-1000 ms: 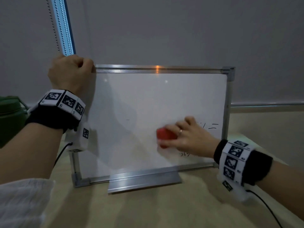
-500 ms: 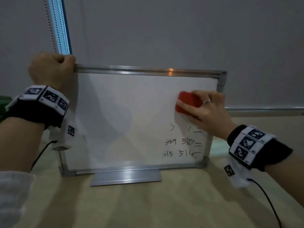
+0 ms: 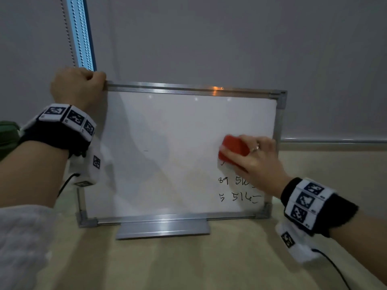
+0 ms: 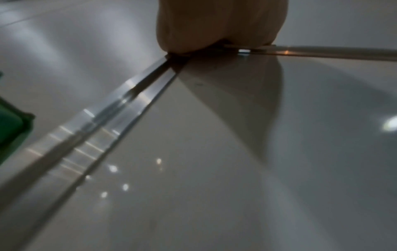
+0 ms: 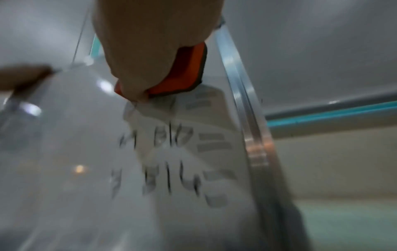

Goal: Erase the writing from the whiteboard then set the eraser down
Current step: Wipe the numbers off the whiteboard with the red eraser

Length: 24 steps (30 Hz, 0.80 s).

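Note:
A silver-framed whiteboard (image 3: 178,155) stands upright on the tan table, leaning towards the grey wall. My left hand (image 3: 78,85) grips its top left corner (image 4: 214,49). My right hand (image 3: 254,159) holds a red eraser (image 3: 233,148) pressed flat against the board's right side, near the frame. Below the eraser, two rows of black handwritten figures (image 3: 238,189) remain in the lower right corner; the right wrist view shows them blurred (image 5: 171,161) under the red eraser (image 5: 184,71). The rest of the board is wiped white, save a tiny dash (image 3: 146,150).
A metal tray ledge (image 3: 163,228) juts from the board's bottom edge onto the table (image 3: 188,262). A green object (image 3: 7,135) sits at far left behind my left arm. A window blind with bead chain (image 3: 69,32) hangs behind. Cables trail from both wrist bands.
My right hand has swept the eraser from the board's upper right down to mid-height, wiping the top row of figures. Before that it rose from lower centre. The left hand kept its hold.

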### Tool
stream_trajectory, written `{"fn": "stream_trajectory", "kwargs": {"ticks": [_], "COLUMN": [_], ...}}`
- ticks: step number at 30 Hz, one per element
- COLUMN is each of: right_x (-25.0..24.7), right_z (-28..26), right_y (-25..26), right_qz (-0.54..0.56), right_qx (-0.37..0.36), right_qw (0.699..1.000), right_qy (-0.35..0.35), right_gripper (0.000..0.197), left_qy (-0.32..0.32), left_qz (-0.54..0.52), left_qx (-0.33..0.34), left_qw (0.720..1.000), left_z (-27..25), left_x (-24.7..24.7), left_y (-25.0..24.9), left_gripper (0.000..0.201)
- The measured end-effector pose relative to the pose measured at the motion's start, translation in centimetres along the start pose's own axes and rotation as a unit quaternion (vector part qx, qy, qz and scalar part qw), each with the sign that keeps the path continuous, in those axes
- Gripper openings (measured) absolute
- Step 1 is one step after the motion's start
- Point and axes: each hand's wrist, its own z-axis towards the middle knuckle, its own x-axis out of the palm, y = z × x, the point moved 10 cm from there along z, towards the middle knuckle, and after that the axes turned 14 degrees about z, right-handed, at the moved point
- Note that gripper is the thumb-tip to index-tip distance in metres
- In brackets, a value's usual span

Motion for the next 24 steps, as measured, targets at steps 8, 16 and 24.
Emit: {"fn": "stream_trajectory", "kwargs": {"ticks": [8, 16, 24], "right_x": [2.3, 5.4, 0.5], "right_z": [-1.6, -8.1, 0.0], "right_y": [2.1, 5.4, -2.7], "right_qz": [0.004, 0.010, -0.001], "right_qx": [-0.161, -0.235, 0.017], "right_qw": [0.983, 0.957, 1.000], "right_qy": [0.089, 0.171, 0.021], "right_gripper": [0.031, 0.042, 0.032], "left_qy": [0.002, -0.039, 0.007], "left_qz": [-0.010, -0.010, 0.001], "left_qx": [0.012, -0.011, 0.001], "left_qw": [1.000, 0.999, 1.000], "left_z": [0.7, 0.9, 1.2], "left_x": [1.2, 1.9, 2.8], "left_y": [0.4, 0.9, 1.0], "left_gripper": [0.041, 0.046, 0.046]}}
